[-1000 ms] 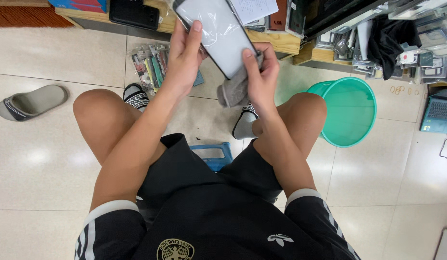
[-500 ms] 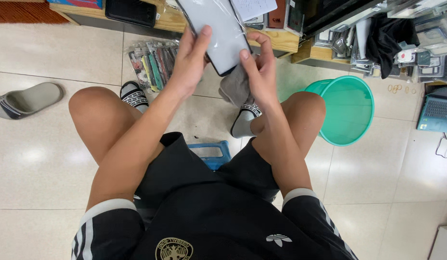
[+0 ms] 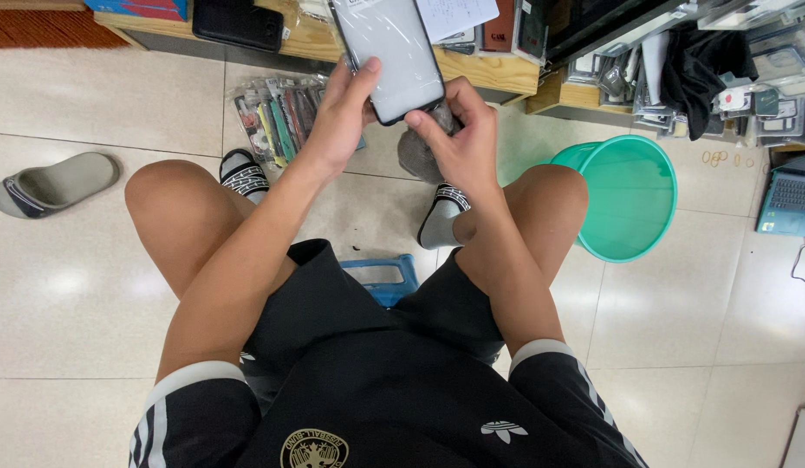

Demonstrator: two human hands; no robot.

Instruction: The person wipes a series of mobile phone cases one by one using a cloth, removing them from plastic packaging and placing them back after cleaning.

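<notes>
I am sitting over beige floor tiles (image 3: 90,286) beside a green bin (image 3: 632,204); my left hand (image 3: 342,117) and right hand (image 3: 459,134) are gripping the phone (image 3: 389,56), now raised higher than before.

Bucket: round green plastic bucket (image 3: 623,199), on tiled floor
Slipper: grey rubber slipper (image 3: 51,184), far left
Laptop: teal laptop (image 3: 790,204), right edge

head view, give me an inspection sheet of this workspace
surface: glossy cream tiled floor; wooden bench at top
job's things: flat phone-like panel, pale glossy face up, held over the knees
clutter: packets on floor, grey slipper, green basin, blue stool
grippers: left hand grips the panel's left edge; right hand at its lower corner, with a grey cloth just below
cables: thin wire at right edge
surroundings: laptop, shelves of packaged goods
</notes>
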